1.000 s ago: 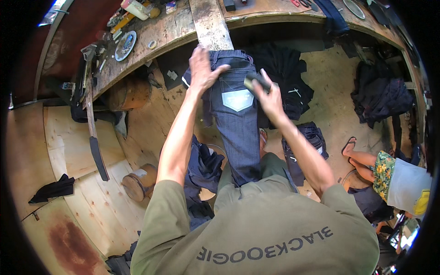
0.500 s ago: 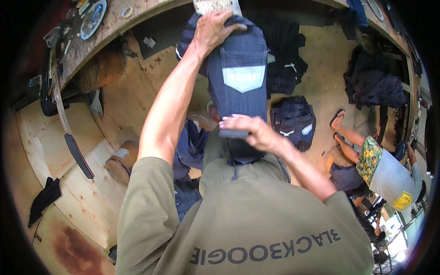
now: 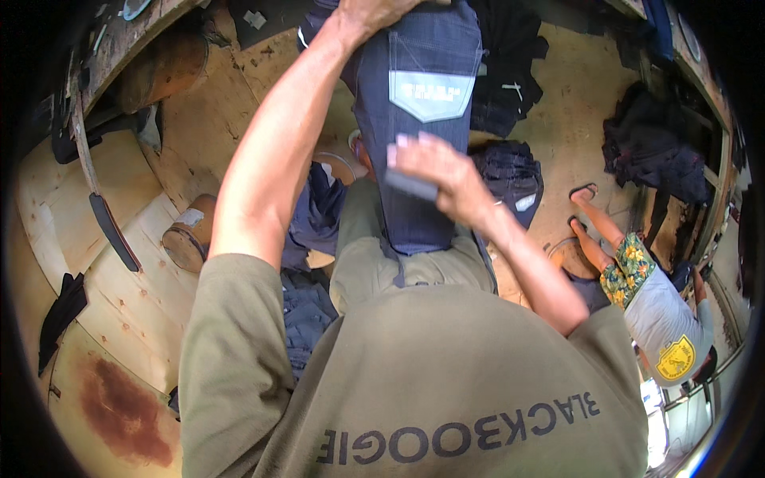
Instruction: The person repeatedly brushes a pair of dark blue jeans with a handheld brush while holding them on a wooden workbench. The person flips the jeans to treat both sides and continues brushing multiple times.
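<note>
Your left hand is at the top edge, gripping the upper end of the dark blue denim jeans with the pale grey pocket patch; fingers mostly cut off by the frame, so can't tell exactly how they're closed. Your right hand sits below the patch, fingers curled around a small dark flat block, pressing it against the denim. The jeans hang stretched from the top edge down to your lap, lower end over your olive trousers.

Left of the jeans: worn wooden bench edge, a short round log on the plywood floor. Right of the jeans: folded dark denim pile, then another person's bare legs and floral shorts. More dark garments far right.
</note>
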The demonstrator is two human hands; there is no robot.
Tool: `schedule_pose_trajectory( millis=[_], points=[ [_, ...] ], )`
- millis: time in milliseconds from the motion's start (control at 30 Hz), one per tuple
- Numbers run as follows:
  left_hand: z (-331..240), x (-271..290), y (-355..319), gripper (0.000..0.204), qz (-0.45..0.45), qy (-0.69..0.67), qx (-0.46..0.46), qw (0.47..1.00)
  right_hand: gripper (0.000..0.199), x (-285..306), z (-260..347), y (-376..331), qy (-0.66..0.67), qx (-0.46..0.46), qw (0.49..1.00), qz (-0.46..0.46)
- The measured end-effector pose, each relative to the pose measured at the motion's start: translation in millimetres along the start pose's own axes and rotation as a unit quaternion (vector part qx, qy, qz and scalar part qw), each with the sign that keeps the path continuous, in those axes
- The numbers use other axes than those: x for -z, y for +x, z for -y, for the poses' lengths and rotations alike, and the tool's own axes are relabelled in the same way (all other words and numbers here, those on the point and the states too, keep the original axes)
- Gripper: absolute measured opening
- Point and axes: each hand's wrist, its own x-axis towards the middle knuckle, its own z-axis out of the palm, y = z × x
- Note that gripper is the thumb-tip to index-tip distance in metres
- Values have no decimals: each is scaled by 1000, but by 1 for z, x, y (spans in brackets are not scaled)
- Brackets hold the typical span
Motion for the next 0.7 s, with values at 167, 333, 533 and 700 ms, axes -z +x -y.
schedule_pose_trajectory(
  millis=[167,333,533,700],
  points=[
    [-1,0,3,48,-40,3,-51,998,60,14,-2,-5,306,-13,946,108],
    [-5,0,3,47,-21,16,-29,999,46,16,-10,-9,80,45,995,-27],
    [-9,-4,2,50,48,57,31,997,49,14,-13,-21,298,-65,949,-77],
    [-20,-19,14,50,20,65,-26,997,54,-15,-14,-26,116,51,992,-20]
  ],
)
